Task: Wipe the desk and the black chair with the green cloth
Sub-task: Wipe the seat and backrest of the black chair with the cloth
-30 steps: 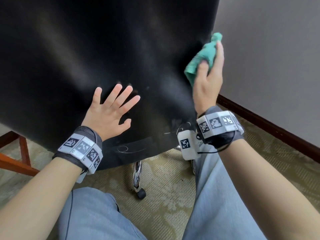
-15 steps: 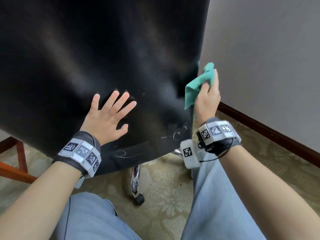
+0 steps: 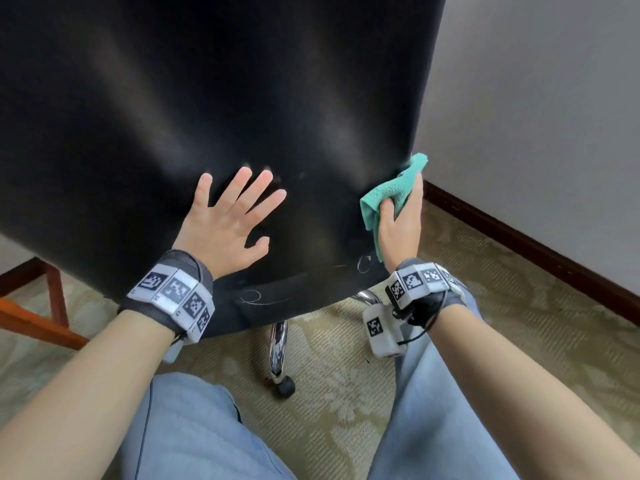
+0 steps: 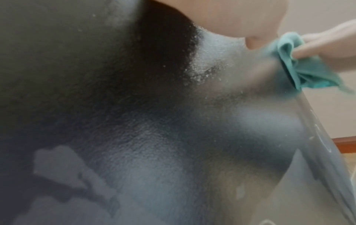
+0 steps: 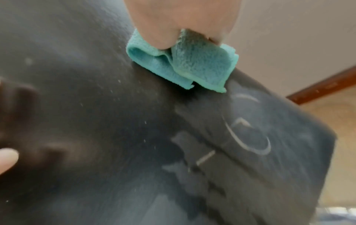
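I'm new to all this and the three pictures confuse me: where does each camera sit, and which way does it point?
Head: worn on the head, looking down at the black chair; both hands, forearms and knees show.
Left wrist: along the left hand flat on the chair back; the right hand's fingers show too.
Right wrist: along the right hand gripping the green cloth at the chair's edge.
All three share the chair and the cloth.

We see the green cloth (image 3: 388,195), crumpled and fluffy, pressed on the right edge of the black chair (image 3: 173,116). The chair back is smooth, slightly shiny, with small pale specks, perhaps dust, and some white scratches below.
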